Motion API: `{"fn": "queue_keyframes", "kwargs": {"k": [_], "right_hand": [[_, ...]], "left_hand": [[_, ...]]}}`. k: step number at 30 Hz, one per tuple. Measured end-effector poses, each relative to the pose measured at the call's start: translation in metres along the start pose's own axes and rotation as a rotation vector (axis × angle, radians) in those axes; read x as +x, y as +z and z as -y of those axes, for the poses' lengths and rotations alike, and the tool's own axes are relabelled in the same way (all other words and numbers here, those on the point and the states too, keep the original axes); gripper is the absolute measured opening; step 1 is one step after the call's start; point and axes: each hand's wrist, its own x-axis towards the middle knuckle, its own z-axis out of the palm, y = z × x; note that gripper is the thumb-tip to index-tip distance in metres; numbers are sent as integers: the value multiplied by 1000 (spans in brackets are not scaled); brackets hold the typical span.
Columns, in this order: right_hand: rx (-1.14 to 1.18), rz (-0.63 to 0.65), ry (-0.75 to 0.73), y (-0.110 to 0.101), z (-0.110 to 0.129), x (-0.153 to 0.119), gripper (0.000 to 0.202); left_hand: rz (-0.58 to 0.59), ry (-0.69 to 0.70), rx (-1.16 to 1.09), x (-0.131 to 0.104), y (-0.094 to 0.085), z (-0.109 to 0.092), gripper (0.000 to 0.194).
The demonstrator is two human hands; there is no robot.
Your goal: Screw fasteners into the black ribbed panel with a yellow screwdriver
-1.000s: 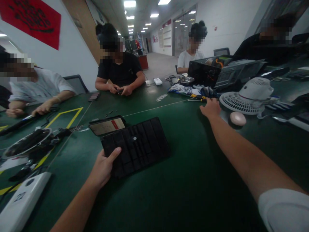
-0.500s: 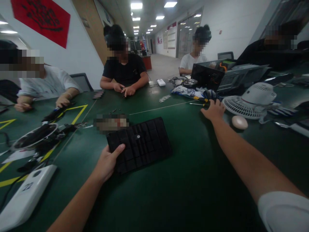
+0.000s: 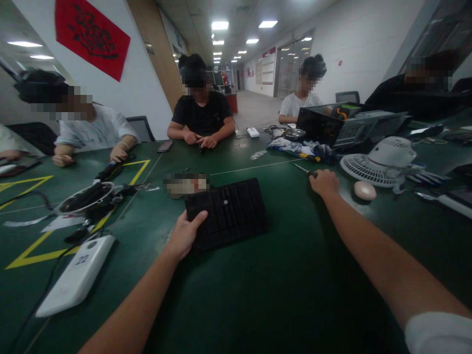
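My left hand [image 3: 184,233] is closed on the left edge of a flat black ridged panel [image 3: 236,214], thumb on top. The panel has a small silver round spot near its upper middle and is tilted over the green table. Out to the right, my right hand [image 3: 325,183] is closed around the dark handle of a screwdriver [image 3: 303,168], whose thin metal shaft points left and away from me. A yellow-and-black handled tool [image 3: 309,157] lies just beyond it. Behind the panel is a blurred-out flat item [image 3: 186,185].
A white fan [image 3: 393,155] and a pale pink oval object [image 3: 365,191] are right of my right hand. Behind stands an opened computer case [image 3: 319,124]. A white device marked 22 [image 3: 79,275] and a round-rimmed item with cables [image 3: 86,199] lie left. Several people sit around.
My right hand has closed from spread fingers around the screwdriver's handle, and the shaft now slants more. My left hand keeps the panel. The whole view has shifted slightly.
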Motion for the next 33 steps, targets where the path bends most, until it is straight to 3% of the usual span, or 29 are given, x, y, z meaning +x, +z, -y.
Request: {"fn": "queue_keyframes", "kwargs": {"k": [6, 10, 12, 18, 21, 24, 28, 33], "right_hand": [[170, -20, -109, -4, 23, -47, 49], [288, -48, -158, -27, 53, -70, 48], [378, -43, -219, -52, 74, -79, 49], [364, 24, -785, -157, 143, -118, 29], [320, 58, -923, -187, 160, -134, 27], [205, 74, -950, -192, 165, -140, 23], [41, 126, -966, -180, 168, -139, 21], [36, 135, -952, -168, 176, -140, 23]], "left_hand": [[8, 137, -40, 3, 4, 10, 65], [-23, 176, -83, 6, 7, 14, 64], [-10, 180, -95, 7, 7, 15, 63], [-9, 188, -42, 9, 4, 17, 60], [-23, 186, -18, 9, 3, 18, 59], [-20, 191, -27, 8, 4, 18, 57], [-22, 179, -31, 4, 5, 15, 55], [-62, 159, 7, 3, 6, 13, 60]]}}
